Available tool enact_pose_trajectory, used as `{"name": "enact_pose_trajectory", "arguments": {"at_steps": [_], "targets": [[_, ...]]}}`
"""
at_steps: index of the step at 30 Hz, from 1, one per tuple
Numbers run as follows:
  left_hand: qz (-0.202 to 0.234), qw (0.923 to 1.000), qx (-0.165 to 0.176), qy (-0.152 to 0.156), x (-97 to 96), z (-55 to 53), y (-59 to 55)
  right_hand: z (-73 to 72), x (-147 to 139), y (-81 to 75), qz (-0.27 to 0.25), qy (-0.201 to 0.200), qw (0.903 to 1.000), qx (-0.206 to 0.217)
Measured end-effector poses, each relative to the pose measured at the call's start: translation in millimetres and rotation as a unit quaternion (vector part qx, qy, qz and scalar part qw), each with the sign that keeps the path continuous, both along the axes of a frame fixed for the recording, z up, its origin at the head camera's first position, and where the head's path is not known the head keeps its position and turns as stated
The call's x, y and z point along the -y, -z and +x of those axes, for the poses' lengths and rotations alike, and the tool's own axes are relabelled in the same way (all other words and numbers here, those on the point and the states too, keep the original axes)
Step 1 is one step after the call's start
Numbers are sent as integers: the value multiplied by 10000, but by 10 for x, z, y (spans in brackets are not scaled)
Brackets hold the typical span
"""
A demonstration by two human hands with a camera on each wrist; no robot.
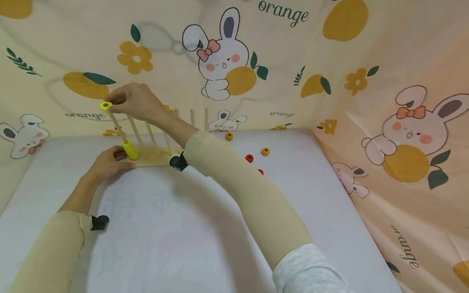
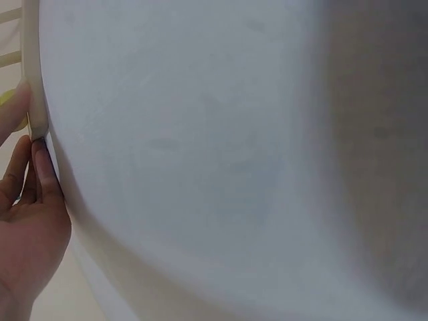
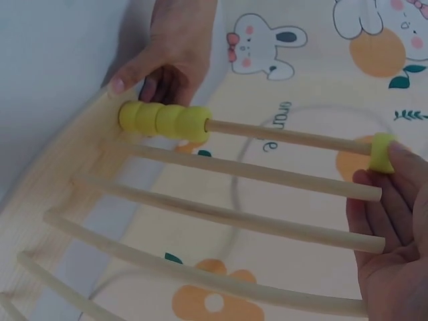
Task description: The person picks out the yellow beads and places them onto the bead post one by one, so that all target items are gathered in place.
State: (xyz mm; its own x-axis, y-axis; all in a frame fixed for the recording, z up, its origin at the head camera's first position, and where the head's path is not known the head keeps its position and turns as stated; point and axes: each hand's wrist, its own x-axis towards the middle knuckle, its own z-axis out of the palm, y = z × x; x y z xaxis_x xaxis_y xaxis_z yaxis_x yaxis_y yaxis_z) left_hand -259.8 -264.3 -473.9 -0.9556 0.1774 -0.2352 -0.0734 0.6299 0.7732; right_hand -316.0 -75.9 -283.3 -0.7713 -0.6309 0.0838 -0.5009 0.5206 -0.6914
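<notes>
I see right hand [image 1: 137, 99] pinching yellow bead [image 1: 106, 106] at tip of stick [image 3: 287, 136], above one end of board [image 1: 155, 158] | left hand [image 1: 106, 165] grips that end, maybe so it won't wobble | stacked beads [image 1: 130, 150]: same stick, down by board

Table [image 1: 154, 240]: pale, plain top. Wooden rack [image 1: 155, 157] rests on it, far side, left of middle. Loose, right of rack: orange bead [image 1: 229, 136] near back edge, second orange bead [image 1: 265, 151] farther right, red bead [image 1: 249, 157], another red bead [image 1: 261, 171] nearer front, part hidden; yellow bit [image 1: 226, 143], mostly hidden.
</notes>
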Motion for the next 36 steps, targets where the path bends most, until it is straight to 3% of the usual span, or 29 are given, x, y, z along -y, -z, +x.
{"name": "enact_pose_trajectory", "arguments": {"at_steps": [9,16,20,27,36], "targets": [[65,10000,7,33,-3,-4,3,9,-36,2,-31,74,10000,34],[114,9999,57,56,-24,-19,13,16,-176,-53,-608,122,9977,278],[88,9999,83,39,-13,-37,13,-3,-295,-118,-990,21,9944,375],[103,9999,96,-4,18,5,-4,135,-567,-265,-1215,-104,9918,390],[91,9999,94,37,-12,18,-22,146,-981,-190,-1544,142,9878,108]]}}
